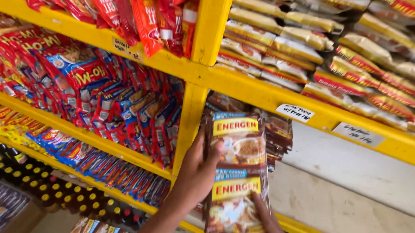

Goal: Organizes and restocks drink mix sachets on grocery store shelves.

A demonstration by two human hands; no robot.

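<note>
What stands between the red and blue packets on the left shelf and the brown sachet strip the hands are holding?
In the head view, a yellow upright post of the shelving separates the red and blue packets from the brown sachet strip.

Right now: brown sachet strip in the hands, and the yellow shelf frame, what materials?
Brown sachet strip: looks like thin glossy plastic film, going by its sheen, crinkles and limp hang.
Yellow shelf frame: rigid, painted glossy yellow; metal or wood underneath, cannot tell.

Brown sachet strip (pixel 237 172) with yellow bands at centre; yellow shelf (pixel 263 93); red-and-blue packets (pixel 102 96) at left; cream-and-red packets (pixel 320 51) upper right.
</note>
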